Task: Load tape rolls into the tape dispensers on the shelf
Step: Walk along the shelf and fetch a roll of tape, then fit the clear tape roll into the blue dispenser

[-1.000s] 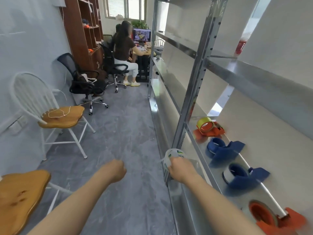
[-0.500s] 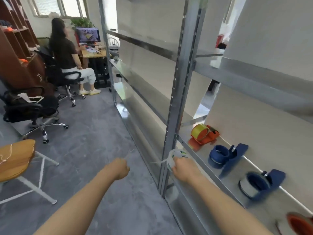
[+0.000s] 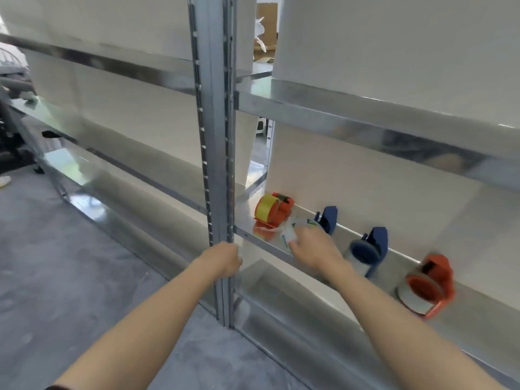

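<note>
Head view: a tape roll point(image 3: 295, 233) is gripped by the right hand point(image 3: 313, 247) at the first blue dispenser point(image 3: 328, 219), likely for loading; the left hand point(image 3: 223, 258) is curled at the post point(image 3: 216, 136), grasp unclear.

Silver-grey metal shelf point(image 3: 478, 319), and a matching post point(image 3: 216, 136) with a row of dark slots running down it. White panels point(image 3: 394, 38) behind. First dispenser point(image 3: 284, 205) is orange with a yellow roll point(image 3: 264, 211), then two dark blue dispensers point(image 3: 327, 219) point(image 3: 375, 243), the second with a pale grey roll point(image 3: 357, 258), then another orange one point(image 3: 433, 280) with a whitish-grey roll point(image 3: 413, 301). The loose roll point(image 3: 295, 229) is white with green print. The floor point(image 3: 70, 263) is mottled grey.
</note>
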